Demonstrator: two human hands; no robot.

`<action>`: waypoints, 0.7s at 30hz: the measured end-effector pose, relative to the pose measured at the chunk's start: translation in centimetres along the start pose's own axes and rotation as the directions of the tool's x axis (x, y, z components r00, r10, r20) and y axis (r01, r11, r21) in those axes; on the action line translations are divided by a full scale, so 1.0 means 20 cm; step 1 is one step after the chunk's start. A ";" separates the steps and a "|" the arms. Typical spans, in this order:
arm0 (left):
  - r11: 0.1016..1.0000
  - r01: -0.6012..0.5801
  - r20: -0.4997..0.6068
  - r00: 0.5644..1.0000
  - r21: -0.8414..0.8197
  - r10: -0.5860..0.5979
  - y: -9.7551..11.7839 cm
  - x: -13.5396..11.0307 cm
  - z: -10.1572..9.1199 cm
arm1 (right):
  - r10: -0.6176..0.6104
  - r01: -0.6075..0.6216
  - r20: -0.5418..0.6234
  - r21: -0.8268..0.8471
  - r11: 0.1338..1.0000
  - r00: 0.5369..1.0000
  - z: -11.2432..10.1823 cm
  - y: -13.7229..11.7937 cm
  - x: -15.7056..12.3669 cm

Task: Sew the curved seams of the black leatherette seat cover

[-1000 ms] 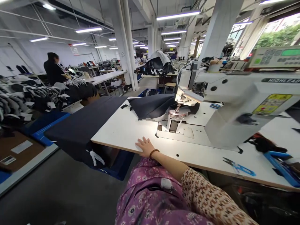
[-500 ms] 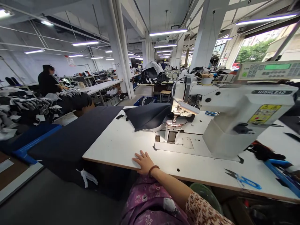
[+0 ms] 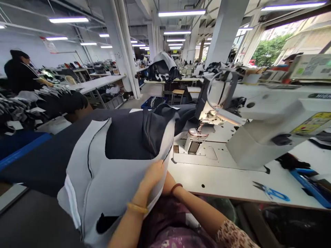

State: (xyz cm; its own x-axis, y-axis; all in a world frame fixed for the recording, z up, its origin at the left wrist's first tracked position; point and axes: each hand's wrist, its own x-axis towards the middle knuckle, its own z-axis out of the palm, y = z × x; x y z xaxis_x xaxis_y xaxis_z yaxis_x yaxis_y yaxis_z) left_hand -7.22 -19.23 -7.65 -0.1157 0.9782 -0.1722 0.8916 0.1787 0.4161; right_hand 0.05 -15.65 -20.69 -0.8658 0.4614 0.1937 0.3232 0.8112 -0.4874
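Note:
I hold up a large fabric piece [image 3: 113,179], grey on its facing side with a dark navy panel [image 3: 129,137]. It covers the left part of the white sewing table [image 3: 219,179]. My left hand [image 3: 152,175], with a yellow bangle on the wrist, is closed on the piece's right edge. Just behind it is my right hand [image 3: 167,182], with a brown bracelet, pressed to the same edge; its fingers are hidden. The white sewing machine [image 3: 258,117] stands to the right, its presser foot [image 3: 199,132] apart from the piece.
Blue-handled scissors [image 3: 271,193] lie near the table's front edge on the right. Dark cloth [image 3: 38,162] spreads to the left, beside a blue bin [image 3: 20,146]. A person in black [image 3: 18,72] works at far left. Tables, pillars and fabric piles fill the hall behind.
My right hand has left the table's front edge. My left hand has come into view, and the grey and navy piece is now raised in front of me.

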 end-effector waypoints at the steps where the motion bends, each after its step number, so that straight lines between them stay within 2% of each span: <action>1: 0.999 -0.041 0.022 0.999 -0.027 0.041 -0.03 -0.01 -0.01 | -0.006 0.006 0.004 0.047 0.999 1.000 0.00 0.00 0.00; 5: 0.968 -0.200 0.055 0.976 -0.152 0.210 -0.18 -0.04 -0.05 | 0.022 -0.018 -0.012 0.263 0.965 1.000 -0.03 0.03 -0.04; 8: 0.967 -0.185 0.001 0.982 -0.177 0.188 -0.28 -0.06 -0.01 | 0.159 -0.129 -0.044 0.401 0.907 0.986 -0.11 0.07 -0.11; 10: 0.978 -0.137 -0.051 0.990 -0.158 0.131 -0.32 -0.07 0.06 | 0.340 -0.268 -0.070 0.475 0.838 0.938 -0.19 0.10 -0.15; 12: 0.985 -0.104 -0.092 0.992 -0.138 0.092 -0.33 -0.07 0.13 | 0.514 -0.399 -0.086 0.527 0.751 0.854 -0.27 0.14 -0.16; 15: 0.993 -0.069 -0.127 0.990 -0.099 0.057 -0.31 -0.05 0.20 | 0.660 -0.514 -0.092 0.551 0.658 0.746 -0.39 0.17 -0.10; 18: 1.000 -0.008 -0.074 0.997 -0.004 0.008 -0.33 0.01 0.14 | 0.707 -0.550 -0.108 0.551 0.628 0.698 -0.45 0.17 0.00; 21: 0.998 0.024 0.022 0.999 0.064 -0.025 -0.38 0.03 0.01 | 0.698 -0.513 -0.132 0.586 0.628 0.704 -0.47 0.11 0.03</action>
State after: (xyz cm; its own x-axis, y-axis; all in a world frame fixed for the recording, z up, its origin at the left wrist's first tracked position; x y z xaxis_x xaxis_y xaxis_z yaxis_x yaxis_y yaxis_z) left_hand -13.94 -19.96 -11.01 -0.1285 0.9709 -0.2020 0.9149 0.1946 0.3535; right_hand 3.84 -10.20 -13.58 -0.3335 0.9383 -0.0914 0.4230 0.0623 -0.9040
